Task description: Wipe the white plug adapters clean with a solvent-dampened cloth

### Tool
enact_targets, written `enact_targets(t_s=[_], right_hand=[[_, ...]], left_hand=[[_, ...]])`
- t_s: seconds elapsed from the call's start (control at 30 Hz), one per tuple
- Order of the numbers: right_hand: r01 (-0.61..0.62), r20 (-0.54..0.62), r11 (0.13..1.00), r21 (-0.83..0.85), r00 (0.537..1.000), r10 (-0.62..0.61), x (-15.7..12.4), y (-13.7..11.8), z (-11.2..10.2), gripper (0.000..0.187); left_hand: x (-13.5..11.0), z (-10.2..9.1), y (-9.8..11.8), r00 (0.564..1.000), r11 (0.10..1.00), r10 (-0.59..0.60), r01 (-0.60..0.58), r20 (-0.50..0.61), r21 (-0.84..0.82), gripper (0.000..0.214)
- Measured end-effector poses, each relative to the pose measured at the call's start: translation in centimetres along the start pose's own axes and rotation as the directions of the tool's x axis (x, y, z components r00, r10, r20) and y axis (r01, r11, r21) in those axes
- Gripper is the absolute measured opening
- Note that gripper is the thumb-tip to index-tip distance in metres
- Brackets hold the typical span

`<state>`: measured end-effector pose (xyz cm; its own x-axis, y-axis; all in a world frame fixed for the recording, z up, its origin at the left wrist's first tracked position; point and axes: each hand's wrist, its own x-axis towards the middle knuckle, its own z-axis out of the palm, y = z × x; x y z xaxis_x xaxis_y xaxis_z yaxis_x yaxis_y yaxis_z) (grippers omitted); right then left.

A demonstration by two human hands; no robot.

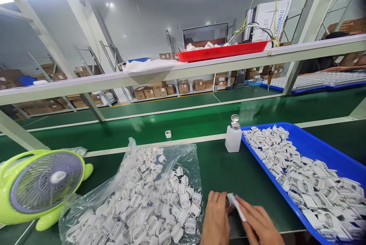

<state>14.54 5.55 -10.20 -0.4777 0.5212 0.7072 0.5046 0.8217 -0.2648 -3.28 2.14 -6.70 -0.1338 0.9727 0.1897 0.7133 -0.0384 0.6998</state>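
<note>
White plastic piece (235,201) bottom centre, long axis slanting down-right, pinched between left hand (216,220) fingers and right hand (259,223) fingers.

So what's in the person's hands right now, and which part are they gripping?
A small white plastic part is pinched between both hands: the left hand at its left end, the right hand along its lower right side.

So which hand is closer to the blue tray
The right hand. It sits just beside the blue tray, while the left hand lies farther away, next to the plastic bag.
</note>
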Motion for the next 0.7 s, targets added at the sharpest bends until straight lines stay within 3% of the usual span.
enact_targets(t_s=[0.13, 0.47, 0.7], right_hand=[[0.072, 0.077, 0.993, 0.092, 0.994, -0.079, 1.1, -0.6, 0.7, 0.029], [-0.156, 0.206, 0.977, 0.148, 0.971, 0.124, 3.6, -0.9, 1.1, 0.035], [-0.085, 0.189, 0.976, 0.199, 0.981, 0.047, 1.0, -1.2, 0.3, 0.036]], left_hand=[[0.6, 0.0, -0.2, 0.999, 1.0, 0.016, -0.016, 0.03, -0.008, 0.051], [0.8, -0.3, -0.3, 0.998, 0.998, -0.002, 0.006, 0.065, -0.054, 0.043], [0.3, -0.3, 0.3, 0.999, 0.995, -0.048, 0.049, 0.015, -0.089, 0.054]])
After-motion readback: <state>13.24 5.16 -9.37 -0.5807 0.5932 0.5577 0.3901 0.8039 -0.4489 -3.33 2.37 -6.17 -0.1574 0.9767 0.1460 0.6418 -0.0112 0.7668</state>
